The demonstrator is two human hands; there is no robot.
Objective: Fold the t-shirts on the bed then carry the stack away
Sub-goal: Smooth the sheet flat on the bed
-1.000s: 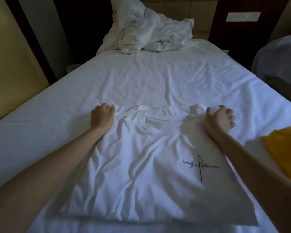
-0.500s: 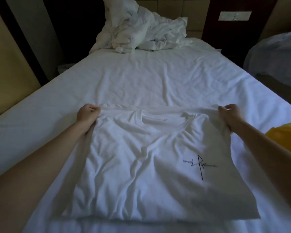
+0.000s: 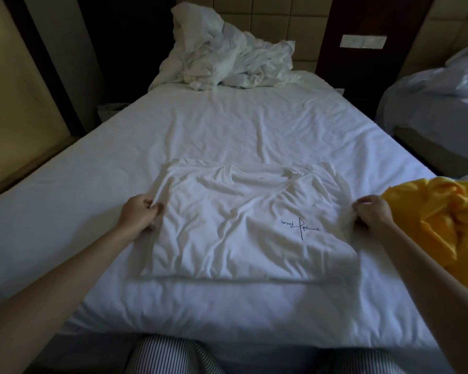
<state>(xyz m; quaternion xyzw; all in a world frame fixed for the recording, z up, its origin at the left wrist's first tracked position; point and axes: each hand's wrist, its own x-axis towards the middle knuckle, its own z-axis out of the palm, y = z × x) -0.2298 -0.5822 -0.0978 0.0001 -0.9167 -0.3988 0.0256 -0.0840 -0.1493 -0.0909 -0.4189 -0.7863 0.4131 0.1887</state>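
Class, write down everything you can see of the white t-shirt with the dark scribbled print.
The white t-shirt is soft, creased cotton-like cloth, folded into a rough rectangle, with a round collar at the far end and a dark signature print right of centre. It lies flat on the white bed sheet. The left hand and right hand pinch its side edges.

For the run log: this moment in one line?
step: folding | left hand: pinches left edge of white fabric t-shirt | right hand: pinches its right edge | crumpled yellow fabric garment: beside right hand
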